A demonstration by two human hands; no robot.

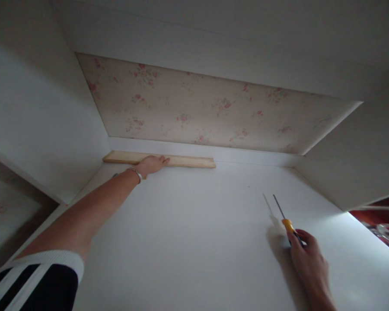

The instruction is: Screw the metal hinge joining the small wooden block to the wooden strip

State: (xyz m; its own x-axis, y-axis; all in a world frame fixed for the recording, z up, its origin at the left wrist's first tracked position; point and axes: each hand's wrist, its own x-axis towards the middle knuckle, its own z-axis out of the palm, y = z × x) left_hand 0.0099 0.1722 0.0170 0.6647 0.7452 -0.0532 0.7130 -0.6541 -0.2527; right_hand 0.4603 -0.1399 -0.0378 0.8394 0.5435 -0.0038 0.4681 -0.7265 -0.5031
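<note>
The left hand (152, 164) lies flat, fingers spread, pinning the wood strip (181, 161) against the back wall's foot, while the right hand (307, 259), its grip closed, holds a screwdriver (287, 222) tip-forward over the white shelf (194, 224).

No readable text, label, brand, number or sign appears on any surface in this view.
</note>
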